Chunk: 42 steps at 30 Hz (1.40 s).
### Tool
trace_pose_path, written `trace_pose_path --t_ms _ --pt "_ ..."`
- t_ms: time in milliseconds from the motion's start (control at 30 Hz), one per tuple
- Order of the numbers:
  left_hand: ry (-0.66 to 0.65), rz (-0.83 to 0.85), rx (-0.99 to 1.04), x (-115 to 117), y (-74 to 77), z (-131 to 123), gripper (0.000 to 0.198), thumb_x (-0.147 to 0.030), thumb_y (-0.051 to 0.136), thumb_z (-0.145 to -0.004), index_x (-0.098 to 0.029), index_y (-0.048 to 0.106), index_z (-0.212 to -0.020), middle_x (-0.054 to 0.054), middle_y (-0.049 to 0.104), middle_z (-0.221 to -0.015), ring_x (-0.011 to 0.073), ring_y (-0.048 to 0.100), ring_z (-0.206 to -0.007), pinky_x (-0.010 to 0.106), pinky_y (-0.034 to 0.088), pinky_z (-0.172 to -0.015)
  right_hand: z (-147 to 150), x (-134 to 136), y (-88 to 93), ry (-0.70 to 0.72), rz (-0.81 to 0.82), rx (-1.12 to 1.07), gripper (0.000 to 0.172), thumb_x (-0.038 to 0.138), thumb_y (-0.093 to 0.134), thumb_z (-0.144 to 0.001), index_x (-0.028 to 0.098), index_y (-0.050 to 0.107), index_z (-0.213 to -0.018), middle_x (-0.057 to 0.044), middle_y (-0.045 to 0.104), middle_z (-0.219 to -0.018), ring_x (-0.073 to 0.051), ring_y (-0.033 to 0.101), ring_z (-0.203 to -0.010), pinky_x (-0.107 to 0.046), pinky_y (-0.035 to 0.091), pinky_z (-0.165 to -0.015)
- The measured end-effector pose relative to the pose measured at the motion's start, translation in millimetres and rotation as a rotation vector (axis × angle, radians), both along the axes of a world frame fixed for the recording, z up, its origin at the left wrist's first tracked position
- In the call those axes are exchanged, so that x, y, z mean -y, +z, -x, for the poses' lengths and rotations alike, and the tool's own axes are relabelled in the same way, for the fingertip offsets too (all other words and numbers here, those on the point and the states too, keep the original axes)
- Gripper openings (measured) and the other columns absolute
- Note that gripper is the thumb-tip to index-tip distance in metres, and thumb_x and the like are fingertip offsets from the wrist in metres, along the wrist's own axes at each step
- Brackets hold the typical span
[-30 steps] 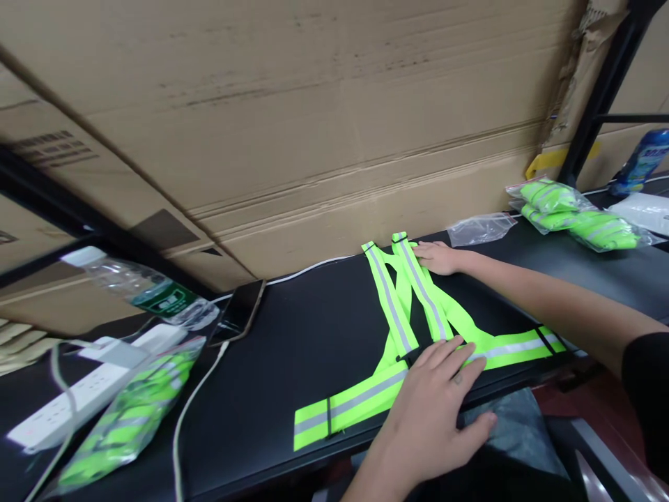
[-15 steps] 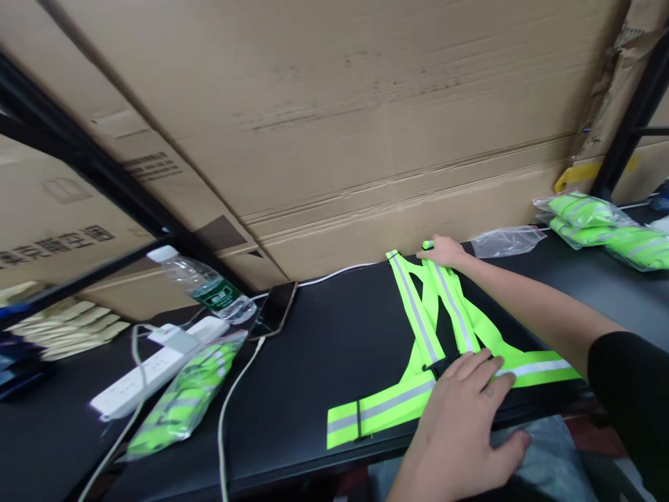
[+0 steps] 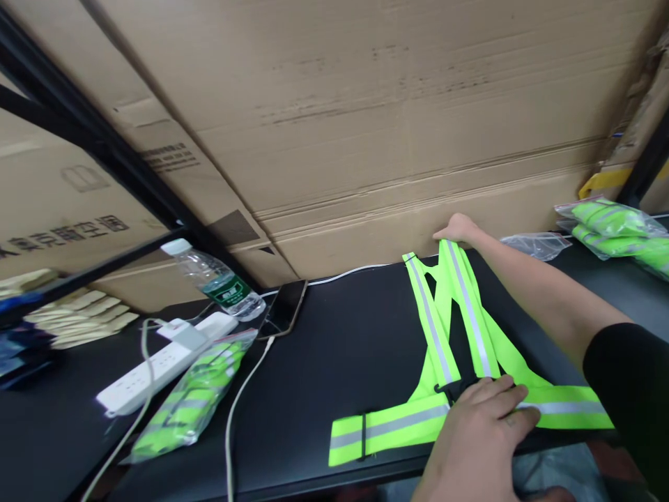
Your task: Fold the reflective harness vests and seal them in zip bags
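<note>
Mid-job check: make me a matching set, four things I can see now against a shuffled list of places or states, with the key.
Column one
1. Left hand
2. Right hand
3. Phone
4. Bottle

Column two
A. Tilted and white-capped
B. At the far end of a reflective vest strap
C. Dark screen showing, a cable at its near edge
D. Over the waistband, by a black buckle

Pairs: 1-D, 2-B, 3-C, 4-A

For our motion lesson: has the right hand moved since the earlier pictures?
Yes: the right hand has moved upward in the view, from below to above the lower edge of the cardboard.
</note>
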<state>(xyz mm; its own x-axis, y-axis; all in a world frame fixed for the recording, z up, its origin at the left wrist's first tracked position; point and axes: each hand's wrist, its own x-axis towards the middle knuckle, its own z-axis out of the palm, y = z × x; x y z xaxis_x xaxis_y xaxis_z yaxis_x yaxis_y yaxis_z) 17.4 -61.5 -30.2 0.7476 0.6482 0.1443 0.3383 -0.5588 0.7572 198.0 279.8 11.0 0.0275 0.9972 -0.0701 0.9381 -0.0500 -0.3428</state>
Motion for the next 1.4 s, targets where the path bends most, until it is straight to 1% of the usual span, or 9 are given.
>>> trace_pose_path --t_ms 200,367,533,667,767,900,1100,1267,1400 --pt "-0.049 -0.025 -0.022 -2.0 -11.1 5.2 0.061 -0.056 0.062 -0.088 -0.017 0.065 -0.135 0.008 0.058 -0.147 0.0269 0.045 -0.144 0.040 0.027 -0.124 -2.6 -6.1 18.3 0.053 0.000 0.093 0.059 0.060 0.080 -0.075 0.005 0.071 -0.093 -0.016 0.070 -0.096 -0.029 0.068 -0.087 -0.039 0.057 -0.075" --pt "0.005 -0.034 0.017 3.4 -2.9 8.2 0.060 -0.056 0.067 -0.084 -0.022 0.065 -0.134 0.002 0.061 -0.144 0.0243 0.048 -0.142 0.038 0.028 -0.124 8.2 19.5 5.1 0.078 -0.094 0.206 0.038 0.044 0.063 -0.096 0.015 0.063 -0.121 -0.010 0.065 -0.120 -0.023 0.066 -0.103 -0.044 0.056 -0.089" --pt "0.099 -0.092 0.029 14.1 2.7 6.4 0.052 -0.049 0.069 -0.085 -0.025 0.066 -0.131 -0.001 0.063 -0.142 0.0226 0.050 -0.139 0.037 0.030 -0.123 15.7 80.3 -3.3 0.250 -0.301 0.237 0.057 0.051 0.045 -0.101 0.006 0.053 -0.136 -0.028 0.050 -0.144 -0.042 0.045 -0.135 -0.058 0.035 -0.110" --pt "0.103 -0.176 0.038 16.8 1.4 0.9 0.047 -0.047 0.067 -0.086 -0.023 0.068 -0.127 0.000 0.065 -0.139 0.0215 0.052 -0.138 0.033 0.027 -0.124 15.0 147.1 -23.3 0.462 -0.357 0.188 0.073 0.058 0.029 -0.102 0.009 0.031 -0.155 -0.020 0.019 -0.167 -0.036 0.017 -0.154 -0.051 0.019 -0.123" --pt "0.088 -0.195 0.031 16.5 2.3 -2.4 0.048 -0.046 0.068 -0.085 -0.019 0.069 -0.126 0.004 0.066 -0.138 0.0231 0.053 -0.137 0.033 0.027 -0.124 9.5 179.4 -50.8 0.557 -0.249 0.144 0.089 0.070 0.025 -0.097 0.005 0.027 -0.158 -0.020 0.023 -0.166 -0.033 0.020 -0.154 -0.047 0.022 -0.124" --pt "0.085 -0.160 0.037 17.1 6.1 -3.1 0.049 -0.045 0.070 -0.084 -0.019 0.069 -0.127 0.005 0.065 -0.139 0.0231 0.053 -0.137 0.034 0.027 -0.124 -0.8 175.0 -77.2 0.564 -0.130 0.087 0.097 0.077 0.019 -0.094 0.005 0.019 -0.161 -0.019 0.017 -0.166 -0.036 0.014 -0.154 -0.053 0.019 -0.125" --pt "0.086 -0.117 0.001 16.2 6.6 -4.8 0.054 -0.045 0.072 -0.083 -0.020 0.068 -0.130 0.006 0.061 -0.144 0.0252 0.047 -0.143 0.039 0.026 -0.125 -10.9 142.3 -82.2 0.604 -0.098 0.023 0.093 0.077 0.020 -0.094 0.013 0.013 -0.163 -0.010 0.010 -0.168 -0.034 0.007 -0.155 -0.053 0.010 -0.127" --pt "0.059 -0.124 0.002 14.3 7.8 -10.4 0.051 -0.045 0.072 -0.083 -0.020 0.068 -0.128 0.006 0.061 -0.144 0.0259 0.043 -0.145 0.044 0.026 -0.125 -14.9 141.6 -74.0 0.624 -0.134 0.046 0.080 0.067 0.017 -0.099 0.016 0.026 -0.161 -0.010 0.023 -0.166 -0.030 0.017 -0.154 -0.051 0.016 -0.126" --pt "0.050 -0.210 0.087 18.5 19.5 1.5 0.031 -0.033 0.066 -0.089 -0.019 0.071 -0.116 0.005 0.070 -0.130 0.0227 0.049 -0.141 0.042 0.028 -0.125 -13.0 167.0 -45.5 0.623 -0.262 0.074 0.077 0.060 0.022 -0.101 0.009 0.030 -0.158 -0.015 0.023 -0.166 -0.033 0.014 -0.155 -0.055 0.014 -0.126"
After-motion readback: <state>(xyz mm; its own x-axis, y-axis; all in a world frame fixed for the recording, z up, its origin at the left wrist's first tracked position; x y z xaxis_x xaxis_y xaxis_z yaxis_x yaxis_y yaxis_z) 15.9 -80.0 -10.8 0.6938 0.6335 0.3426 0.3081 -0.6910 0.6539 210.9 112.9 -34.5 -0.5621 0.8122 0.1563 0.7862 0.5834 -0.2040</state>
